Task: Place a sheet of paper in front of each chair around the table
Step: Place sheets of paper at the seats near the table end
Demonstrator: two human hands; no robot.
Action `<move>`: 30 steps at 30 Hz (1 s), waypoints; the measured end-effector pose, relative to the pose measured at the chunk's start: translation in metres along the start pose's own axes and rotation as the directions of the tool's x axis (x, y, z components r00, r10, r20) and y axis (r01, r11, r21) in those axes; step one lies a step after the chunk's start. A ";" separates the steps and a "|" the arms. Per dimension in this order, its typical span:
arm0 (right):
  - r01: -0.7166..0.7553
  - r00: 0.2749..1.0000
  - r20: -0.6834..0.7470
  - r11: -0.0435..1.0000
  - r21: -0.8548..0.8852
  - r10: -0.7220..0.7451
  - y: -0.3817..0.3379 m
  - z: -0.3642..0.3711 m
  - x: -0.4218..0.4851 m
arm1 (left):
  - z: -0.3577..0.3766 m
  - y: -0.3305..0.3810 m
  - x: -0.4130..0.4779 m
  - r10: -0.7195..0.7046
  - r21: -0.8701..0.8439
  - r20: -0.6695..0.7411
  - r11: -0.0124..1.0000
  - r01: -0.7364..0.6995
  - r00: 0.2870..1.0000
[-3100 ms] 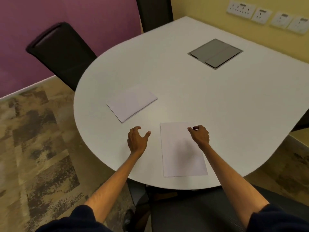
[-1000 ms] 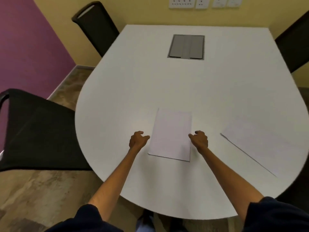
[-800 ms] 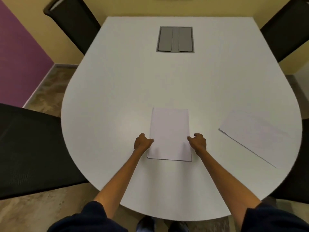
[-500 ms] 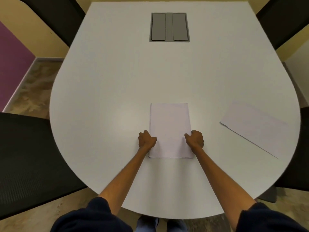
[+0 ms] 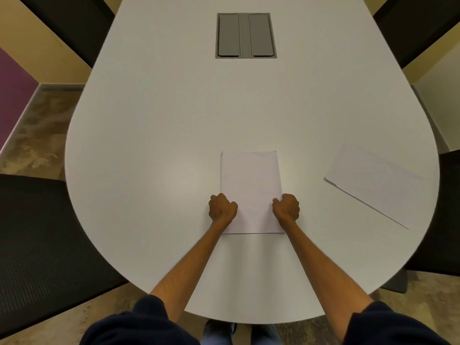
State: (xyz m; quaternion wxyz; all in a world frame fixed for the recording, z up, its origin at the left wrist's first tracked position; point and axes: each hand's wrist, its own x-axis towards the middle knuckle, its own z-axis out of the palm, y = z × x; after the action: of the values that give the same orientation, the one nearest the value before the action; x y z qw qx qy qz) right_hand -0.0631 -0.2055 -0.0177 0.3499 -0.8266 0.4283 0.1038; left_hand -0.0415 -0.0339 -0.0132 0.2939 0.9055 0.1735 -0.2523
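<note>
A white sheet of paper (image 5: pixel 250 185) lies lengthwise on the white rounded table (image 5: pixel 174 125), a little back from its near edge. My left hand (image 5: pixel 221 207) is closed on the paper's left edge near its lower corner. My right hand (image 5: pixel 286 207) is closed on the right edge at the same height. A thin shadow shows under the paper's near edge. A second white sheet (image 5: pixel 373 183) lies angled at the table's right side, in front of the black chair on the right (image 5: pixel 448 212).
Another black chair (image 5: pixel 37 245) stands at the table's left side. Two more black chairs stand at the far left (image 5: pixel 69 28) and far right (image 5: pixel 418 26). A grey cable hatch (image 5: pixel 246 35) is set into the far middle of the tabletop.
My view has swung round to face the table squarely. Both hands have closed from loosely open beside the paper into fists on its side edges, and the paper now lies straight.
</note>
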 end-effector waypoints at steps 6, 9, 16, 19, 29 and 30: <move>0.026 0.999 -0.027 1.000 -0.015 -0.027 -0.004 0.000 -0.007 | 0.001 0.002 -0.003 0.003 -0.069 -0.082 0.998 -0.009 0.997; 0.057 0.997 -0.054 0.998 -0.005 -0.057 -0.004 -0.001 -0.008 | -0.001 0.004 -0.002 -0.051 -0.174 -0.135 0.984 0.027 0.989; 0.042 0.995 -0.088 0.998 0.051 -0.037 -0.005 -0.011 -0.006 | -0.009 -0.003 0.006 -0.163 -0.407 -0.082 0.906 0.116 0.983; 0.022 0.997 -0.081 0.994 0.103 -0.013 -0.005 -0.017 -0.005 | -0.012 -0.004 0.005 -0.161 -0.467 -0.064 0.877 0.113 0.985; -0.039 0.994 -0.077 0.883 0.467 0.084 -0.001 -0.066 -0.017 | -0.039 0.033 -0.015 -0.019 -0.602 -0.069 0.798 -0.026 0.997; -0.036 0.992 -0.083 0.863 0.504 0.090 0.001 -0.075 -0.019 | -0.041 0.040 -0.019 0.013 -0.604 -0.067 0.795 -0.051 0.998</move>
State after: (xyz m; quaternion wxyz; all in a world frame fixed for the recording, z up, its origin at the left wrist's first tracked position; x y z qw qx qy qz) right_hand -0.0848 -0.2433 0.0459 0.5262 -0.6972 0.4850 -0.0426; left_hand -0.0234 -0.0423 0.0440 0.5670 0.7738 0.2382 -0.1516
